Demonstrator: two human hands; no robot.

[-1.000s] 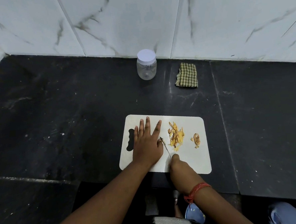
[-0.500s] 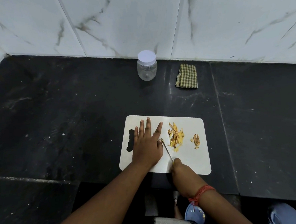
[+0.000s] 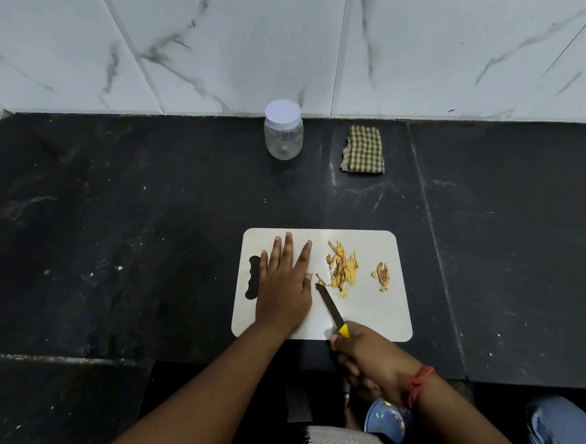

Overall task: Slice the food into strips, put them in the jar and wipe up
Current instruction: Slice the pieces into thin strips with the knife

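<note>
A: What is the work surface like?

B: A thin white cutting board (image 3: 375, 306) with rounded corners and a wavy grip cut-out at its left end, lying on a dark, speckled stone counter (image 3: 114, 232). Behind it rises a wall of glossy white tiles (image 3: 239, 46) with grey veining.

A: And the food?

B: A loose heap of thin yellow-brown strips (image 3: 343, 266) sits right of the board's middle. A small curled brownish scrap (image 3: 382, 274) lies apart, nearer the right edge.

A: The hands?

B: The left hand (image 3: 283, 284) lies flat on the board, fingers straight and spread, palm down. The right hand (image 3: 365, 358) is curled round the yellow handle of a knife (image 3: 331, 307) — its dark narrow blade points up-left, the tip just beside the near edge of the strips.

A: Anything different from a moment ago?

B: The right hand has drawn back toward the body, off the board's near edge, so more blade shows and the yellow handle is now exposed. The left hand has stayed put, and the heap looks unchanged.

A: What else is about?

B: A clear round plastic jar (image 3: 284, 135) with its white lid on stands near the wall, well apart from the board. Just right of it lies a folded green-checked cloth (image 3: 362, 150). A red thread band (image 3: 418, 382) circles the right wrist — nothing lies between the board and the jar.
</note>
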